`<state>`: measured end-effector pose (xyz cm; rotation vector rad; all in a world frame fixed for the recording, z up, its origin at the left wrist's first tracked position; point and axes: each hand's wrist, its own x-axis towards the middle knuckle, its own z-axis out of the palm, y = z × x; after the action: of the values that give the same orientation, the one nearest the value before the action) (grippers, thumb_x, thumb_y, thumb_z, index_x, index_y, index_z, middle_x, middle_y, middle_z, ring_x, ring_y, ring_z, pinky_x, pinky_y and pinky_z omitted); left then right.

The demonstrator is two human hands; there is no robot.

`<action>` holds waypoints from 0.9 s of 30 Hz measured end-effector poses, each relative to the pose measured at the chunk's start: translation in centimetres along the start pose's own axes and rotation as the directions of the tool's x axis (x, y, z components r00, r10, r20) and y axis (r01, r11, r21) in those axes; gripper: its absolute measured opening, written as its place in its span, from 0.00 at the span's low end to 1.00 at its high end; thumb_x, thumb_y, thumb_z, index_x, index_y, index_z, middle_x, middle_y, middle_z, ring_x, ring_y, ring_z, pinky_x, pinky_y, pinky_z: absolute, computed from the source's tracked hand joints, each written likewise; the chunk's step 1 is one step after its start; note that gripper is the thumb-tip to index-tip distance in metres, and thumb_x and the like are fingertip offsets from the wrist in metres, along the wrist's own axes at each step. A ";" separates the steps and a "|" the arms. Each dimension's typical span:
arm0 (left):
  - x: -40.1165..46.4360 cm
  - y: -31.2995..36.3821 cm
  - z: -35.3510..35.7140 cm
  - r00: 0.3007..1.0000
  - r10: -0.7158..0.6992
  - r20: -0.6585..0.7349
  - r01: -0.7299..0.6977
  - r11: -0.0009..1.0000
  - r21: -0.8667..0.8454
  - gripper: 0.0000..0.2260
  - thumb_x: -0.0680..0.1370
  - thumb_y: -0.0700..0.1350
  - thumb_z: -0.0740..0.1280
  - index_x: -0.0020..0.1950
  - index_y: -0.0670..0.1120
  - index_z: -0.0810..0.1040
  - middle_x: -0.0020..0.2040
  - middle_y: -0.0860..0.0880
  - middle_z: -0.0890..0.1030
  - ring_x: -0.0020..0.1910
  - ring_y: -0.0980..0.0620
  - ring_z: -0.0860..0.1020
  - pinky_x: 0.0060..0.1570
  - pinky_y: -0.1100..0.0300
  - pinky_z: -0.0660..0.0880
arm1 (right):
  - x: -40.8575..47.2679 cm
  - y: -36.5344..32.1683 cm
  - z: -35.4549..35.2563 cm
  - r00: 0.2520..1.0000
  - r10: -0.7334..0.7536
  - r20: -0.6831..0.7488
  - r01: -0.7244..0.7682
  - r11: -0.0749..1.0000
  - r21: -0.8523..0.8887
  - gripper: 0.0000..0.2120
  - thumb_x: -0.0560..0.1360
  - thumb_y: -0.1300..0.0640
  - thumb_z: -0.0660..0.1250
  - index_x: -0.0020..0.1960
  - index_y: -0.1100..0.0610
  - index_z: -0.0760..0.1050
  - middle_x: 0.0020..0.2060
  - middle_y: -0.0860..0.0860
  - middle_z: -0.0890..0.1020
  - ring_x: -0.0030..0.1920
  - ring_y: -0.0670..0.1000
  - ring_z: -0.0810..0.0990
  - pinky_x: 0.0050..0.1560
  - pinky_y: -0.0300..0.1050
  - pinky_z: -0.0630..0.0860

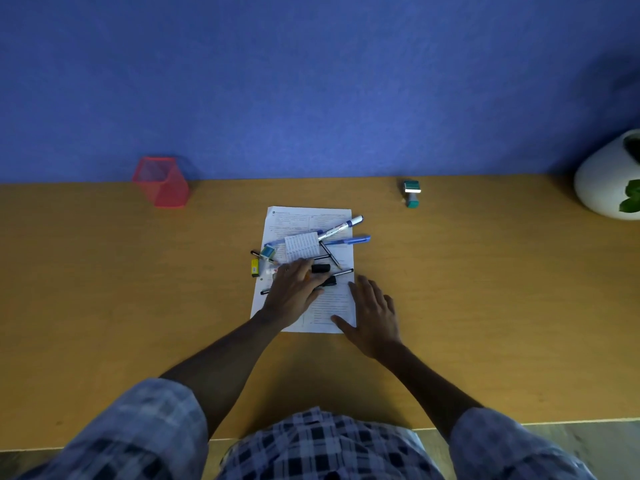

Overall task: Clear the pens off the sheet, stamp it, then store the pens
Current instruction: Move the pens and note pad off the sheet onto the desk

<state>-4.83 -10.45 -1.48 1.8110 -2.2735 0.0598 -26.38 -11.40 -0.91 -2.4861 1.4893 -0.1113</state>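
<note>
One red mesh cup [162, 183] stands at the far left of the wooden desk [104, 289], up against the blue wall [311, 81]. It holds nothing that can be seen.

One white sheet [341, 306] with small print lies flat in the middle of the desk. Just off its left edge sit one little yellow thing [255, 267] and one small teal and white thing [267, 252]. On the sheet is a pile of pens. One small card [302, 244] with rows of print lies on top of the pile. One white marker [341, 228] with a blue cap points up and to the right. One blue pen [348, 241] lies just below it and sticks out past the right edge of the sheet. Two thin black pens [330, 255] cross near the card. Two short black things [320, 268] lie by the fingers. Some more pens are partly hidden, so the full count cannot be told.

The person's left hand [294, 289] lies on the pile with its fingers spread and fairly straight, pressing on the pens. It grips nothing that can be seen.

The right hand [372, 313] lies flat with its fingers apart, on the sheet's right edge and the desk beside it.

One teal stamp [412, 193] stands well apart from the sheet, far back on the right.

One white pot [602, 181] with green leaves sits at the far right.
</note>
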 end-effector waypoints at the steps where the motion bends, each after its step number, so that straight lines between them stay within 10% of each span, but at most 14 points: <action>1: 0.0 -0.1 0.1 1.000 -0.007 -0.015 0.008 1.000 0.017 0.17 0.77 0.49 0.70 0.65 0.52 0.77 0.60 0.43 0.76 0.60 0.43 0.75 0.51 0.47 0.75 | -0.1 0.0 0.1 1.000 0.001 0.001 -0.001 1.000 0.004 0.39 0.73 0.29 0.54 0.75 0.53 0.60 0.76 0.55 0.62 0.75 0.56 0.62 0.70 0.57 0.65; 11: -2.0 -1.3 0.7 0.969 -0.241 -0.060 0.244 0.967 0.066 0.18 0.78 0.53 0.58 0.64 0.53 0.79 0.60 0.44 0.78 0.59 0.43 0.77 0.51 0.48 0.73 | -0.3 0.2 0.3 1.000 0.010 0.008 -0.010 1.000 0.022 0.41 0.74 0.28 0.49 0.77 0.53 0.55 0.78 0.54 0.58 0.77 0.56 0.58 0.73 0.56 0.59; 27: -6.3 -7.7 -1.4 0.862 -0.503 -0.061 0.506 0.855 0.111 0.16 0.79 0.48 0.67 0.66 0.51 0.77 0.67 0.42 0.73 0.64 0.39 0.73 0.55 0.43 0.70 | -0.2 0.4 1.1 1.000 0.020 0.021 -0.020 1.000 0.005 0.39 0.75 0.30 0.52 0.77 0.53 0.55 0.78 0.53 0.57 0.77 0.56 0.58 0.72 0.56 0.59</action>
<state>4.14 -5.94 -2.33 2.3952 -1.7318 0.1371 -26.62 -11.18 -2.03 -2.4597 1.5030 -0.0849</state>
